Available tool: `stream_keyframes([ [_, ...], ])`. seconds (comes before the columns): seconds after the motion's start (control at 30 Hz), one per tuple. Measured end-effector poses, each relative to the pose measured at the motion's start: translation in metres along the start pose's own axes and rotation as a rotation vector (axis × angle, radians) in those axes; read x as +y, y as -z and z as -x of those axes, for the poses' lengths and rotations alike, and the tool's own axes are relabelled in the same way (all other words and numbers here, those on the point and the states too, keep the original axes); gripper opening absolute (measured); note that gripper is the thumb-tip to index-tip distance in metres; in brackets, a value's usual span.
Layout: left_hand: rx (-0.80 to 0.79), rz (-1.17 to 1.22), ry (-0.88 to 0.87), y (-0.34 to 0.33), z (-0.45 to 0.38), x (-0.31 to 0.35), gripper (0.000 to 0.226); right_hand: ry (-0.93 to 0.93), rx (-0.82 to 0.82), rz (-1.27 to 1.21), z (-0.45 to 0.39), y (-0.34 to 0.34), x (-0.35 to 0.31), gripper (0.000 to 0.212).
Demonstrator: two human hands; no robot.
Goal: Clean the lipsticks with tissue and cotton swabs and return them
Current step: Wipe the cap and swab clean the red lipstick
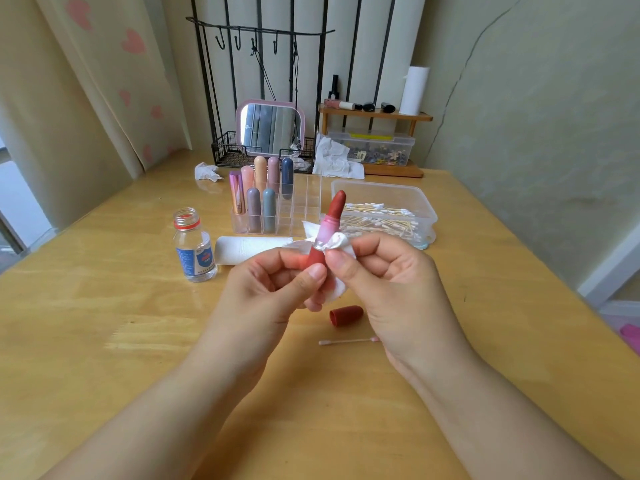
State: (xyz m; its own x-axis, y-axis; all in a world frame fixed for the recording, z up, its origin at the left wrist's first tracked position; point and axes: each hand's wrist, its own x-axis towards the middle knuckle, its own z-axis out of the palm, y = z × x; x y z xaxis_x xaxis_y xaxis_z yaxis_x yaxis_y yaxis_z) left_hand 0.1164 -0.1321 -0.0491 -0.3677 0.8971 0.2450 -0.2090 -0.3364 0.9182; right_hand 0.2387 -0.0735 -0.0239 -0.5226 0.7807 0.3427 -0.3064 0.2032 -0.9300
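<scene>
An uncapped red lipstick (pixel 331 216) stands upright above the table's middle, its bullet fully extended. My left hand (pixel 266 292) grips its red base between thumb and fingers. My right hand (pixel 391 282) pinches a white tissue (pixel 337 242) wrapped round the silver collar of the lipstick. Its red cap (pixel 346 316) lies on the wooden table (pixel 104 323) under my right hand. A used cotton swab (pixel 348 341) lies just in front of the cap. Several capped lipsticks (pixel 263 192) stand in a clear organizer (pixel 301 209) behind my hands.
An open glass bottle (pixel 194 245) of clear liquid stands to the left, beside a tissue roll (pixel 249 249). A clear box of cotton swabs (pixel 384 213) sits right of the organizer. Crumpled tissues (pixel 207 172), a mirror (pixel 270 128) and a small shelf (pixel 375 116) line the back.
</scene>
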Motion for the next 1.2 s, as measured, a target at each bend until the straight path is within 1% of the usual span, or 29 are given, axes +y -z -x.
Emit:
stream_keyframes([
  [0.07,0.03,-0.03,0.006,0.0,0.0,-0.002,0.023,0.003,0.025,0.072,0.001,0.0,-0.002,0.014],
  [0.2,0.056,-0.126,-0.017,0.004,-0.003,-0.004,0.028,-0.047,0.108,0.153,-0.005,0.009,0.0,0.012],
  [0.33,0.123,-0.185,-0.004,0.013,-0.012,-0.01,0.014,-0.059,0.199,0.367,-0.015,0.029,0.004,0.015],
  [0.4,0.115,-0.292,-0.021,0.019,-0.014,-0.015,0.013,-0.027,0.234,0.461,-0.019,0.039,0.003,0.014],
  [0.53,0.094,-0.647,-0.01,0.03,-0.019,-0.027,0.005,0.011,0.266,0.639,-0.023,0.049,0.004,0.015],
  [0.63,0.117,-0.877,0.015,0.032,-0.022,-0.03,0.011,0.011,0.257,0.667,-0.023,0.05,0.006,0.015],
  [0.7,0.12,-0.989,0.021,0.03,-0.023,-0.03,0.015,0.011,0.235,0.679,-0.023,0.049,0.006,0.015],
  [0.8,0.084,-1.102,0.018,0.026,-0.024,-0.03,0.01,0.017,0.214,0.677,-0.023,0.048,0.005,0.017],
  [1.03,0.081,-1.202,0.05,0.026,-0.027,-0.034,0.011,0.021,0.189,0.678,-0.022,0.049,0.002,0.018],
  [1.2,0.092,-1.278,0.011,0.026,-0.027,-0.036,0.016,0.005,0.19,0.692,-0.022,0.05,0.002,0.014],
])
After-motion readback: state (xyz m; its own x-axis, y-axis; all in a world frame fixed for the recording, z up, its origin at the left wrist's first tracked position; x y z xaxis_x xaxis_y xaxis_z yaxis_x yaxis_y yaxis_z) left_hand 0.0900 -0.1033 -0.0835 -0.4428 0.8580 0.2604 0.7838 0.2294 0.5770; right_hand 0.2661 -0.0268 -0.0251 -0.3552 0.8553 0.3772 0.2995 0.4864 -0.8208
